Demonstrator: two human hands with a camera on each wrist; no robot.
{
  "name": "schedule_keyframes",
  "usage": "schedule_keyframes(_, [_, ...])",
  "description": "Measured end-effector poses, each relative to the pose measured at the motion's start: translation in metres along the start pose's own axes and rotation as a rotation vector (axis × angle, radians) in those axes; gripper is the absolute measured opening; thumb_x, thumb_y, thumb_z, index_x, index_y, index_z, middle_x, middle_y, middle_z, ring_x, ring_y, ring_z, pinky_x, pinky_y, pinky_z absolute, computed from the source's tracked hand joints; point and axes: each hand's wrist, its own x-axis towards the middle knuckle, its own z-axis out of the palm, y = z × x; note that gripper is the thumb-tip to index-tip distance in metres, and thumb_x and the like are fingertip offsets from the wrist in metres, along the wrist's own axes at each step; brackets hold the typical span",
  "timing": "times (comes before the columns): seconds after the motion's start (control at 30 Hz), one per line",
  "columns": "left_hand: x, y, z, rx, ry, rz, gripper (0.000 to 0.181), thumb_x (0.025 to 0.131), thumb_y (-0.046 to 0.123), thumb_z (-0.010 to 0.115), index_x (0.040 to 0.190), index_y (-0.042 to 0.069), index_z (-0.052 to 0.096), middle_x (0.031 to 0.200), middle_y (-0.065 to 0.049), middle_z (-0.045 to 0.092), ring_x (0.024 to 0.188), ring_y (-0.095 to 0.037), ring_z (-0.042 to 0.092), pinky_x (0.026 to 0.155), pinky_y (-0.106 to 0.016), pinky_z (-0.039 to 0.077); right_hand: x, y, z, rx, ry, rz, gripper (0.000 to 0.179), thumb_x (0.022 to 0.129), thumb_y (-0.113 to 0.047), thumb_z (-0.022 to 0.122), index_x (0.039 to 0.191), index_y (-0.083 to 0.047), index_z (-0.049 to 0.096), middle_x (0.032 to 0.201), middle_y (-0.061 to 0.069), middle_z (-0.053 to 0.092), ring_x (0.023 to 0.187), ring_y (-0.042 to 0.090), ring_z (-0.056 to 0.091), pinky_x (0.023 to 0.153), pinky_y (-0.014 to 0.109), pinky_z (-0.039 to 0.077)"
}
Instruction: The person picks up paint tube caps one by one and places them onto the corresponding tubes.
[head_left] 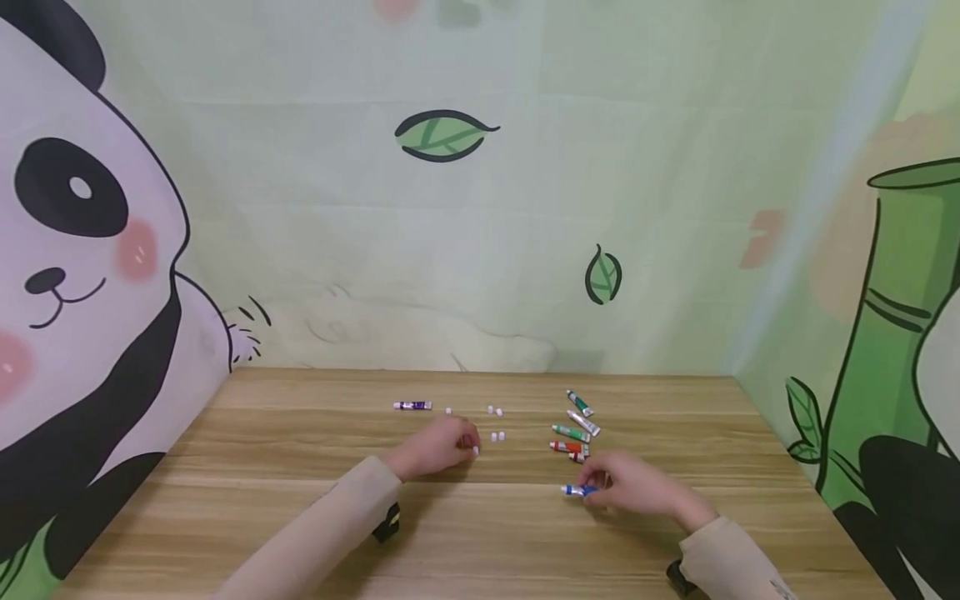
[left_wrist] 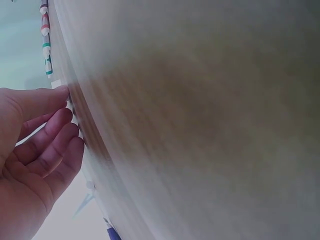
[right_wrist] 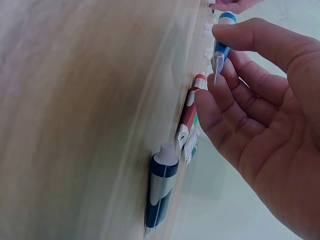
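My left hand (head_left: 442, 446) pinches a small white cap (head_left: 476, 451) at the tips of its thumb and index finger, close over the table. In the left wrist view that cap (left_wrist: 56, 84) shows just beyond the fingertips, the other fingers loosely curled. My right hand (head_left: 633, 485) holds a blue paint tube (head_left: 576, 491) between thumb and fingers, its white-capped end pointing left. Seen from the right wrist, this tube (right_wrist: 224, 40) has its flat crimped end towards the camera. A dark blue paint tube (right_wrist: 162, 192) lies below the right hand, hidden in the head view.
On the wooden table (head_left: 480, 533), red (head_left: 567, 447), green (head_left: 572, 433), silver-white (head_left: 583, 422) and dark green (head_left: 579, 403) tubes lie in a column. A purple tube (head_left: 412, 406) lies back left. Several white caps (head_left: 498, 437) stand mid-table. A printed cloth (head_left: 480, 250) hangs behind.
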Motion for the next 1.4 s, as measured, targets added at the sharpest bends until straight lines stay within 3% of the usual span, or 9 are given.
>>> schedule_keyframes(0.43, [0.000, -0.003, -0.001, -0.011, 0.010, 0.004, 0.006, 0.096, 0.016, 0.070, 0.097, 0.012, 0.074, 0.090, 0.005, 0.069, 0.081, -0.008, 0.061, 0.077, -0.030, 0.053, -0.003, 0.002, -0.001, -0.010, 0.038, -0.003, 0.014, 0.088, -0.011, 0.076, 0.101, -0.010, 0.070, 0.088, -0.007, 0.062, 0.078, 0.006, 0.056, 0.069, 0.025, 0.051])
schedule_keyframes(0.67, [-0.002, 0.000, -0.012, -0.062, 0.069, 0.018, 0.008, 0.097, 0.017, 0.069, 0.100, 0.010, 0.073, 0.089, 0.006, 0.064, 0.080, -0.009, 0.059, 0.072, -0.028, 0.052, -0.004, 0.000, -0.006, -0.021, 0.093, -0.023, 0.012, 0.090, -0.009, 0.073, 0.102, -0.010, 0.070, 0.089, -0.008, 0.062, 0.080, 0.006, 0.056, 0.070, 0.025, 0.051])
schedule_keyframes(0.93, [0.002, 0.005, -0.054, -0.028, 0.179, 0.053, 0.009, 0.098, 0.017, 0.068, 0.099, 0.009, 0.072, 0.085, 0.005, 0.065, 0.074, -0.009, 0.056, 0.064, -0.027, 0.049, -0.002, -0.004, -0.021, -0.016, 0.127, -0.015, 0.011, 0.091, -0.008, 0.073, 0.101, -0.010, 0.069, 0.088, -0.006, 0.060, 0.079, 0.009, 0.055, 0.068, 0.027, 0.050])
schedule_keyframes(1.17, [0.003, 0.007, -0.097, 0.035, 0.320, 0.097, 0.014, 0.098, 0.020, 0.069, 0.099, 0.007, 0.073, 0.086, 0.002, 0.066, 0.075, -0.011, 0.058, 0.069, -0.030, 0.051, 0.005, -0.021, -0.049, -0.075, 0.158, -0.027, 0.013, 0.092, -0.011, 0.073, 0.103, -0.010, 0.068, 0.089, -0.005, 0.060, 0.081, 0.012, 0.055, 0.070, 0.027, 0.050])
schedule_keyframes(1.4, [0.000, 0.015, -0.126, 0.041, 0.381, 0.085, 0.014, 0.098, 0.022, 0.068, 0.101, 0.010, 0.073, 0.090, 0.003, 0.066, 0.080, -0.013, 0.060, 0.075, -0.034, 0.052, 0.004, -0.033, -0.078, -0.117, 0.248, -0.062, 0.013, 0.092, -0.009, 0.072, 0.105, -0.007, 0.069, 0.092, -0.005, 0.062, 0.084, 0.014, 0.056, 0.076, 0.032, 0.052])
